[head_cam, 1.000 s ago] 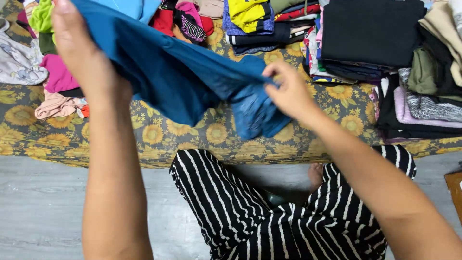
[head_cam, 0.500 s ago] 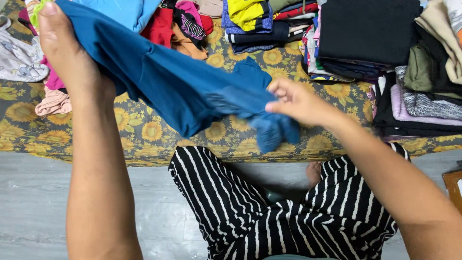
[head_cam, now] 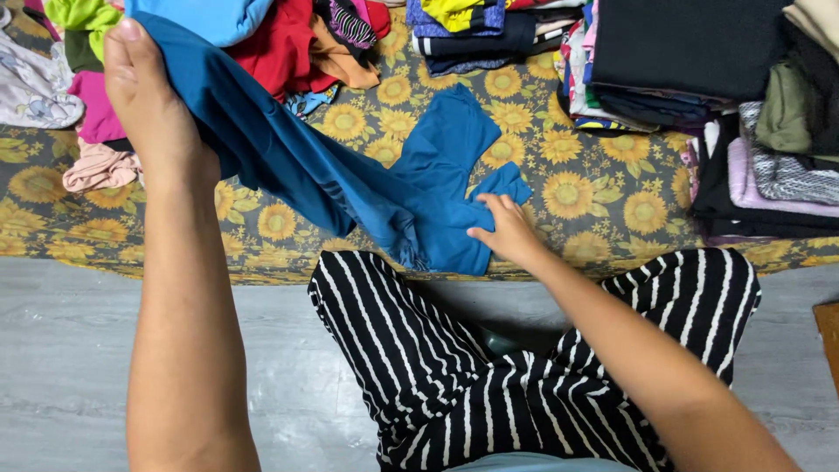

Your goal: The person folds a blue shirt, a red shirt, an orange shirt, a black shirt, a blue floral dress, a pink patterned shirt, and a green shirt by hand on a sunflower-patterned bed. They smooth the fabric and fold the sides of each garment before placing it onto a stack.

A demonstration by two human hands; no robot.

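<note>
The left hand (head_cam: 153, 105) is raised near the far left of the sunflower-patterned yellow and green bed cover (head_cam: 612, 197), its fingers closed around one end of a long teal-blue cloth garment (head_cam: 350, 183). From that grip the garment slopes down and across to the near edge of the bed, where its other end lies spread flat on the cover, just above the person's knees in black and white striped trousers (head_cam: 419, 367). The right hand (head_cam: 507, 232) rests on that flat end, palm down with the fingers spread and loose, pressing the cloth against the cover rather than clasping it.

Along the far edge of the bed lie loose clothes: a light blue piece (head_cam: 218, 17) and a red garment (head_cam: 284, 48) just behind the lifted cloth, a lime green one (head_cam: 74, 16) and pink pieces (head_cam: 92, 105) toward the far left corner. Toward the right edge stand folded stacks, among them a pile of dark black folded cloth (head_cam: 690, 48) and a mixed stack with lilac and grey items (head_cam: 769, 179). A grey wooden floor (head_cam: 61, 367) shows below the bed.
</note>
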